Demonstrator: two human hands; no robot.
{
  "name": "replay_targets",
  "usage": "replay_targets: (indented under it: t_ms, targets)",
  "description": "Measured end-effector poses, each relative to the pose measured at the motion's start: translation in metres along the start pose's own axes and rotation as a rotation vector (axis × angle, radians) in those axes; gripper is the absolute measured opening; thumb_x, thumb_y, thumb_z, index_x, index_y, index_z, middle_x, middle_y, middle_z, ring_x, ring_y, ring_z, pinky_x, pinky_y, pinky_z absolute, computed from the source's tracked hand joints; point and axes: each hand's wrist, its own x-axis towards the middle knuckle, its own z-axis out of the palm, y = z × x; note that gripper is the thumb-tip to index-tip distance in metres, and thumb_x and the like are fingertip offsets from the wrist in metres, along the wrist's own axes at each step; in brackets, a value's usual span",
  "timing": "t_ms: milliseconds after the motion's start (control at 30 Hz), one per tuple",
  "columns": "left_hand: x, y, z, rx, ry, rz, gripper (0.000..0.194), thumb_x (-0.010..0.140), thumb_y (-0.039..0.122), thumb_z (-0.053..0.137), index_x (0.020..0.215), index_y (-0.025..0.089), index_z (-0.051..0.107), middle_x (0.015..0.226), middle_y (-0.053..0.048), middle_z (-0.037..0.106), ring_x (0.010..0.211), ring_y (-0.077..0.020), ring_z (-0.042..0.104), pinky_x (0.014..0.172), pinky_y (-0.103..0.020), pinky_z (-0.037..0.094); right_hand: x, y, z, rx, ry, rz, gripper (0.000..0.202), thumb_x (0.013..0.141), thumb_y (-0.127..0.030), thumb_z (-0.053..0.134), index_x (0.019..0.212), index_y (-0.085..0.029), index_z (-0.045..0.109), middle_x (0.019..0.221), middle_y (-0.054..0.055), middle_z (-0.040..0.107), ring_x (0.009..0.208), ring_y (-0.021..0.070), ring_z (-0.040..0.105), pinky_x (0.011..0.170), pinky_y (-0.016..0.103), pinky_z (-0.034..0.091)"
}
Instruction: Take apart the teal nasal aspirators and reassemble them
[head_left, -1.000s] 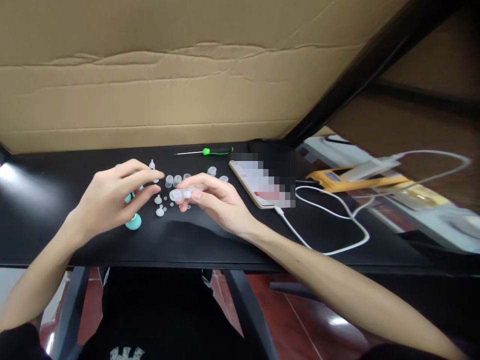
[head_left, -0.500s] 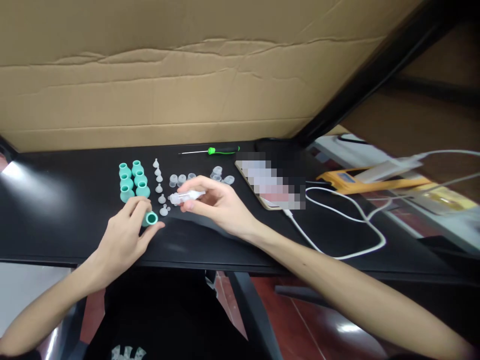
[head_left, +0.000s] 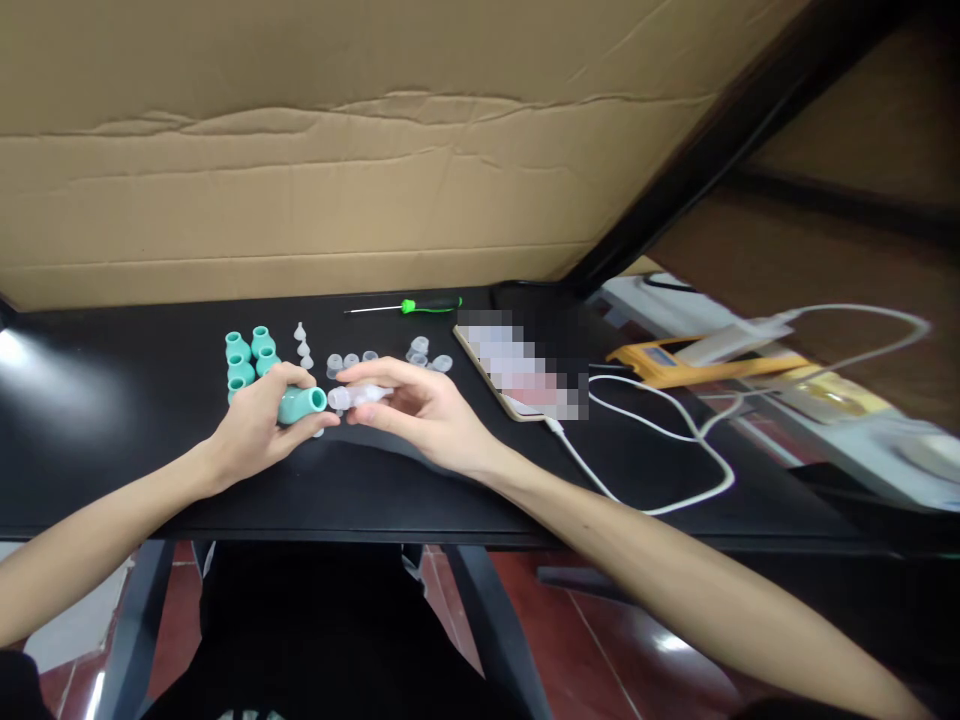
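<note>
My left hand (head_left: pixel 259 425) is closed around a teal rubber bulb (head_left: pixel 297 403), its open mouth turned to the right. Between the thumb and fingers of my right hand (head_left: pixel 431 415) is a clear plastic nozzle piece (head_left: pixel 360 396). Its wide end points at the bulb's mouth, just to the right of it; whether the two touch I cannot tell. Several more teal bulbs (head_left: pixel 238 347) stand in two rows behind my left hand, partly covered by it. Beside them runs a line of small translucent funnel-shaped pieces (head_left: pixel 304 350), some hidden by my hands.
Clear caps (head_left: pixel 351 363) and more clear cups (head_left: pixel 420 346) lie behind my right hand. A green-and-black screwdriver (head_left: pixel 409 306) rests farther back. To the right are a phone (head_left: pixel 487 375) with a white cable (head_left: pixel 600 478) and a yellow-orange holder (head_left: pixel 645 372). Cardboard (head_left: pixel 300 200) walls the back.
My left hand has lifted the teal bulb from beside the rows and turned its mouth rightward. The bulb and the clear nozzle piece are now closer together. The view has shifted slightly.
</note>
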Motion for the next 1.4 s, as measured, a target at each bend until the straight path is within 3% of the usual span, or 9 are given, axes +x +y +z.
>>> replay_targets:
  t_ms: [200, 500, 600, 800, 1067, 1267, 1400]
  targets:
    - [0.002, -0.003, 0.002, 0.165, -0.078, 0.219, 0.029, 0.115, 0.047, 0.054, 0.111, 0.019, 0.062, 0.089, 0.000, 0.072, 0.072, -0.0118, 0.070, 0.069, -0.022, 0.054, -0.003, 0.003, -0.002, -0.097, -0.014, 0.018, 0.031, 0.089, -0.046, 0.090, 0.110, -0.024, 0.087, 0.104, 0.006, 0.087, 0.086, 0.0212, 0.082, 0.081, 0.036, 0.071]
    - [0.002, 0.000, 0.011, 0.240, -0.014, 0.186, 0.026, 0.116, 0.039, 0.051, 0.110, 0.017, 0.063, 0.089, -0.001, 0.072, 0.073, -0.0121, 0.068, 0.067, -0.023, 0.054, -0.003, 0.005, -0.002, -0.131, 0.068, -0.067, 0.026, 0.087, -0.044, 0.092, 0.107, -0.027, 0.088, 0.103, 0.005, 0.088, 0.082, 0.0203, 0.081, 0.081, 0.036, 0.070]
    - [0.003, 0.000, 0.012, 0.256, -0.025, 0.226, 0.030, 0.117, 0.040, 0.048, 0.107, 0.016, 0.062, 0.088, -0.002, 0.071, 0.072, -0.0129, 0.068, 0.065, -0.024, 0.053, -0.003, 0.004, -0.002, -0.262, 0.063, -0.174, 0.022, 0.092, -0.044, 0.087, 0.108, -0.028, 0.088, 0.103, 0.004, 0.087, 0.080, 0.0205, 0.080, 0.078, 0.036, 0.068]
    - [0.005, 0.001, 0.013, 0.369, -0.116, 0.300, 0.045, 0.120, 0.039, 0.030, 0.097, 0.016, 0.061, 0.079, -0.002, 0.067, 0.065, -0.0126, 0.066, 0.055, -0.024, 0.045, -0.008, 0.006, -0.008, -0.766, 0.011, -0.430, 0.023, 0.104, -0.043, 0.072, 0.115, -0.027, 0.085, 0.094, 0.006, 0.084, 0.077, 0.0224, 0.075, 0.076, 0.037, 0.063]
    - [0.002, 0.007, 0.009, 0.504, -0.174, 0.362, 0.051, 0.121, 0.035, 0.024, 0.090, 0.016, 0.059, 0.071, 0.001, 0.058, 0.056, -0.0126, 0.057, 0.050, -0.027, 0.038, -0.011, 0.009, -0.004, -1.077, -0.011, -0.820, 0.022, 0.109, -0.019, 0.062, 0.125, -0.016, 0.076, 0.090, 0.009, 0.078, 0.073, 0.0187, 0.070, 0.069, 0.029, 0.060]
    - [0.000, 0.010, 0.009, 0.532, -0.096, 0.387, 0.045, 0.120, 0.032, 0.030, 0.087, 0.017, 0.057, 0.071, 0.001, 0.057, 0.056, -0.0115, 0.056, 0.050, -0.026, 0.038, -0.012, 0.007, 0.004, -0.977, 0.008, -0.723, 0.015, 0.109, -0.024, 0.063, 0.118, -0.018, 0.074, 0.084, 0.005, 0.076, 0.068, 0.0173, 0.070, 0.064, 0.027, 0.058]
    - [-0.001, 0.011, 0.011, 0.569, -0.109, 0.422, 0.039, 0.119, 0.026, 0.037, 0.087, 0.017, 0.056, 0.069, 0.002, 0.055, 0.054, -0.0123, 0.054, 0.050, -0.028, 0.036, -0.014, 0.006, 0.008, -1.027, -0.022, -0.719, 0.018, 0.110, -0.026, 0.061, 0.116, -0.016, 0.074, 0.080, 0.005, 0.073, 0.064, 0.0173, 0.067, 0.062, 0.027, 0.056]
